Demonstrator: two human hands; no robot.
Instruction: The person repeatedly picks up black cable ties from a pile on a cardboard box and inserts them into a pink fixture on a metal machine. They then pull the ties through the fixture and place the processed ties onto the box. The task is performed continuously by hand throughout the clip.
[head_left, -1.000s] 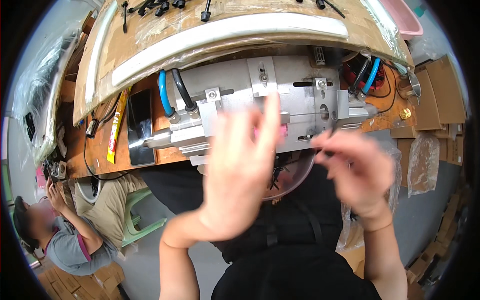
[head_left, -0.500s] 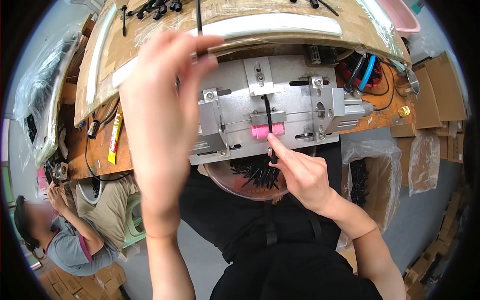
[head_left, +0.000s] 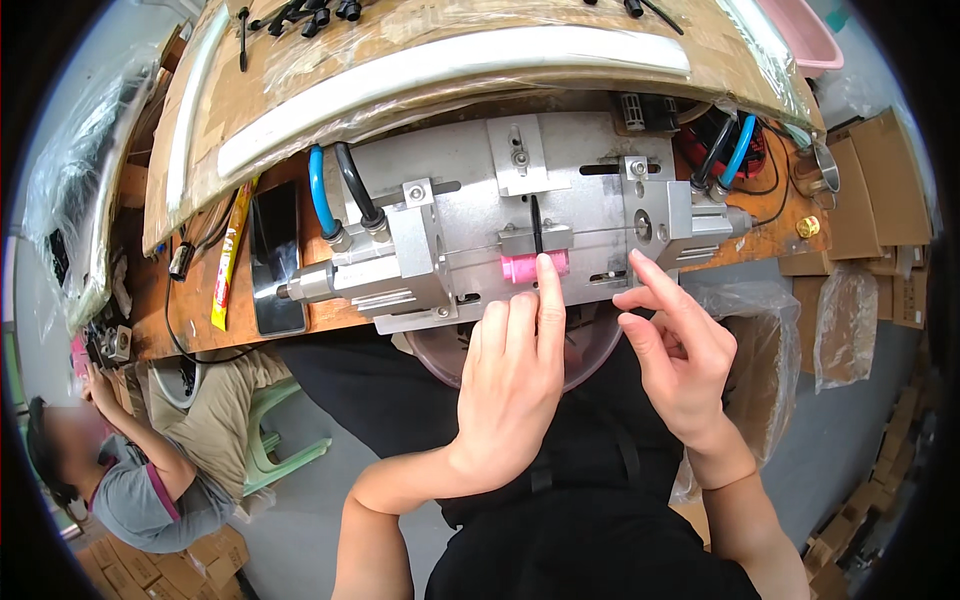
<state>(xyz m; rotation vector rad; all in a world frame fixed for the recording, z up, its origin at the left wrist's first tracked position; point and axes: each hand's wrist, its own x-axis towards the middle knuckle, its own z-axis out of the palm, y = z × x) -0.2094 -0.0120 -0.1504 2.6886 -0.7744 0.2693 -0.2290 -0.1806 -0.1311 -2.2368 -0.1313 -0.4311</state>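
A slim black rod point(head_left: 536, 222) lies in a silver metal fixture point(head_left: 480, 205), crossing a small metal block point(head_left: 516, 241) and a pink piece point(head_left: 519, 269) at the fixture's front. My left hand point(head_left: 510, 385) is open, its index fingertip pressed on the rod at the pink piece. That finger and hand hide the rod's near end. To the right, my right hand point(head_left: 688, 365) hovers with nothing in it, thumb and index apart and the other fingers curled. Below the fixture, a translucent tub point(head_left: 435, 357) is partly covered by my left hand.
Clamp units with blue hoses point(head_left: 322, 190) flank the fixture. A phone point(head_left: 277, 255) and yellow packet point(head_left: 231, 258) lie left on the wooden bench point(head_left: 155, 318). Cardboard point(head_left: 400, 105) with black parts spans the back. Another person point(head_left: 145, 480) sits at left; cartons point(head_left: 880, 190) stand right.
My left hand has swung down from the upper left, where a thin dark stick showed beside it, onto the rod. My right hand has left the rod and moved right.
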